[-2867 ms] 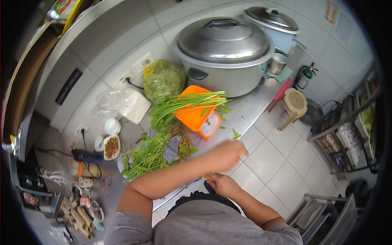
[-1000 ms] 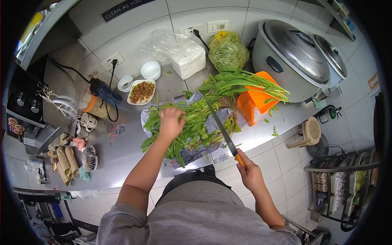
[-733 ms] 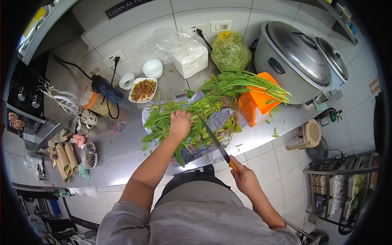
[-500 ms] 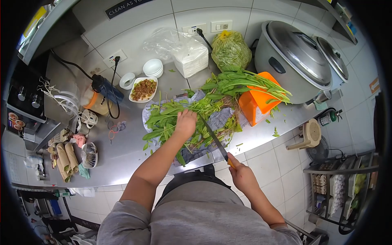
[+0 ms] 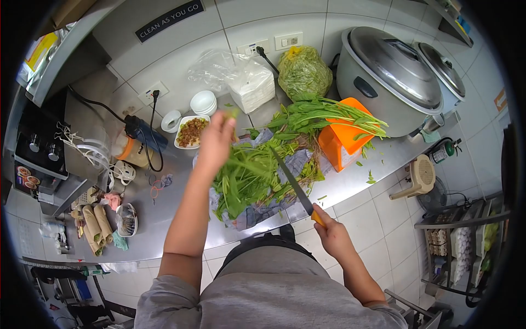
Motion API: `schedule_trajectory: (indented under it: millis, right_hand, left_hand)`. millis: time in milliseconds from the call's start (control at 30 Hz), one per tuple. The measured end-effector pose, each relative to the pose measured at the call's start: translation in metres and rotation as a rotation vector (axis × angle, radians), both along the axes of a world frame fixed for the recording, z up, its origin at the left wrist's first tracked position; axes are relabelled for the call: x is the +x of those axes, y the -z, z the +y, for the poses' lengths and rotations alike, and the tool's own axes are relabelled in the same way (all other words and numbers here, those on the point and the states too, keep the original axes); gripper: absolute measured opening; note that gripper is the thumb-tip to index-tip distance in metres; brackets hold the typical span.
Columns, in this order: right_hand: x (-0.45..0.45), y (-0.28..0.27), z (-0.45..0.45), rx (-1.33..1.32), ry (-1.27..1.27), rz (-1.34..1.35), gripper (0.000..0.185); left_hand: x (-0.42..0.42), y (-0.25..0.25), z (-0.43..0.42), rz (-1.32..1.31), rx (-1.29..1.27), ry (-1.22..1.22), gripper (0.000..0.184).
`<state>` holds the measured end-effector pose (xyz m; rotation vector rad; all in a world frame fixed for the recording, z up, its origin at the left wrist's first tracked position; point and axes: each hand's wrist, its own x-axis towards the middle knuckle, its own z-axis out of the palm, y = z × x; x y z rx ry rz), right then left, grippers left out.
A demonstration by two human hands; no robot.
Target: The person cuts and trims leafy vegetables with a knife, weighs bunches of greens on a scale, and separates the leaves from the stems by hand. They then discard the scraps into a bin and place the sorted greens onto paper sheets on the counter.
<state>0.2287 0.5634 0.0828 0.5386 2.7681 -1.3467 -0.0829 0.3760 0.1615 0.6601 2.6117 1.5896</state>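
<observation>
My right hand (image 5: 332,234) grips the orange handle of a long knife (image 5: 291,180), its dark blade pointing up and left across the greens. A pile of leafy green vegetables (image 5: 241,186) lies on a grey-blue printed sheet (image 5: 298,160) on the counter. Raised at the pile's left side, my left hand (image 5: 213,143) is slightly blurred, its fingers closed on some leafy greens (image 5: 232,113) that stick out beyond the fingertips. A white dish of chopped brown and green pieces (image 5: 192,131) sits just behind this hand and is partly covered by it.
More long-stemmed greens (image 5: 339,116) rest over an orange container (image 5: 344,143) at the right. Behind stand a bagged bundle of greens (image 5: 304,72), a white stack in plastic (image 5: 251,88), small bowls (image 5: 203,102) and a large lidded pot (image 5: 383,82). Brown rolls (image 5: 94,225) lie at the left.
My left hand has lifted off the pile and moved up and left, carrying some greens. The knife stays in my right hand, which has shifted slightly right and down.
</observation>
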Motion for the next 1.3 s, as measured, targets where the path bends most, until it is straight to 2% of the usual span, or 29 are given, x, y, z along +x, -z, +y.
schedule_trajectory:
  millis: [33, 100, 433, 500, 533, 567, 667, 800, 867, 900, 967, 1033, 1100, 1200, 1300]
  right_hand:
    - [0.002, -0.001, 0.003, -0.004, 0.004, 0.005, 0.055]
    - [0.006, 0.0, 0.009, -0.017, 0.04, 0.055, 0.055]
    - [0.024, 0.008, 0.024, -0.039, 0.094, 0.022, 0.053]
    - [0.023, 0.008, 0.025, -0.03, 0.088, 0.033, 0.053]
    - [0.022, 0.008, 0.025, -0.024, 0.091, 0.045, 0.054]
    - [0.019, 0.007, 0.025, -0.025, 0.085, 0.051, 0.054]
    - [0.016, 0.003, 0.023, -0.014, 0.073, 0.024, 0.054]
    - [0.015, 0.007, 0.02, -0.011, 0.03, 0.02, 0.055]
    - [0.016, 0.007, 0.017, -0.021, 0.022, 0.007, 0.055]
    - [0.017, 0.006, 0.015, -0.021, 0.024, 0.026, 0.055]
    - [0.016, 0.004, 0.014, -0.023, 0.034, 0.046, 0.054]
    - [0.02, 0.002, 0.013, -0.07, 0.06, 0.028, 0.054]
    - [0.021, -0.001, 0.013, -0.077, 0.071, 0.021, 0.054]
    - [0.017, -0.002, 0.012, -0.079, 0.074, 0.044, 0.054]
    - [0.011, -0.004, 0.012, -0.065, 0.068, 0.063, 0.054]
  left_hand:
    - [-0.008, -0.014, -0.003, -0.006, 0.235, 0.09, 0.018]
    - [-0.015, -0.039, -0.007, -0.051, 0.453, 0.125, 0.016]
    - [-0.01, -0.076, -0.005, 0.16, 0.484, 0.101, 0.017]
    - [-0.019, -0.067, 0.003, 0.182, 0.216, 0.0, 0.016]
    - [-0.024, -0.053, 0.008, 0.193, 0.093, -0.06, 0.017]
    - [-0.037, -0.035, 0.009, 0.244, -0.115, -0.123, 0.026]
    - [-0.054, 0.013, 0.022, 0.25, -0.344, -0.154, 0.032]
    - [-0.112, 0.103, 0.011, 0.178, -0.289, -0.108, 0.037]
    - [-0.146, 0.153, -0.005, -0.164, -0.144, 0.04, 0.038]
    - [-0.134, 0.143, -0.005, -0.167, -0.144, 0.037, 0.038]
    - [-0.098, 0.093, 0.001, -0.369, -0.008, -0.08, 0.033]
    - [-0.094, 0.068, -0.005, -0.233, 0.254, -0.097, 0.026]
    - [-0.076, 0.009, -0.007, -0.233, 0.375, -0.122, 0.024]
    - [-0.059, -0.063, -0.019, -0.218, 0.728, 0.055, 0.031]
    - [-0.047, -0.11, -0.025, -0.145, 0.798, 0.236, 0.027]
